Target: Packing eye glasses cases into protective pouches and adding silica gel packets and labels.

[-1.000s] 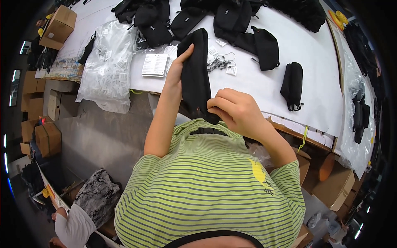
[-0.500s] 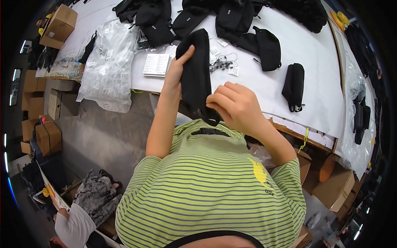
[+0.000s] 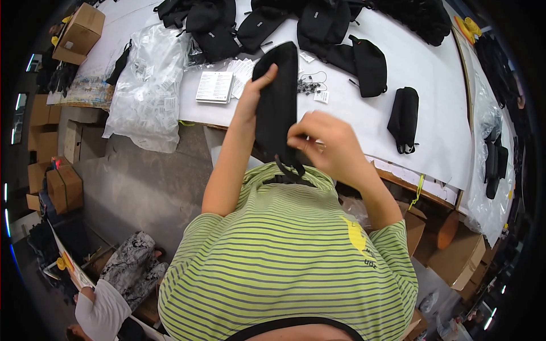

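Black pouch [image 3: 277, 108]: our left hand [image 3: 254, 96] grips, right hand [image 3: 329, 141] curls alongside, pinch unclear; plastic bag [image 3: 145, 85] overhangs tabletop's [image 3: 438, 148] near edge.

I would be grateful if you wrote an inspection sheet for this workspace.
Surface: white table, busiest toward its far side.
Item in hand: long black pouch, held up before the striped shirt.
Clutter: clear plastic bag overhanging the near edge, a stack of white cards, more black bags.
Left hand: grips the pouch.
Right hand: fingers bent at the pouch's lower right edge; contact unclear.
Cables: tangled dark strings on the table; too small to identify.
Surroundings: cardboard boxes on both sides, a person in white at lower left.
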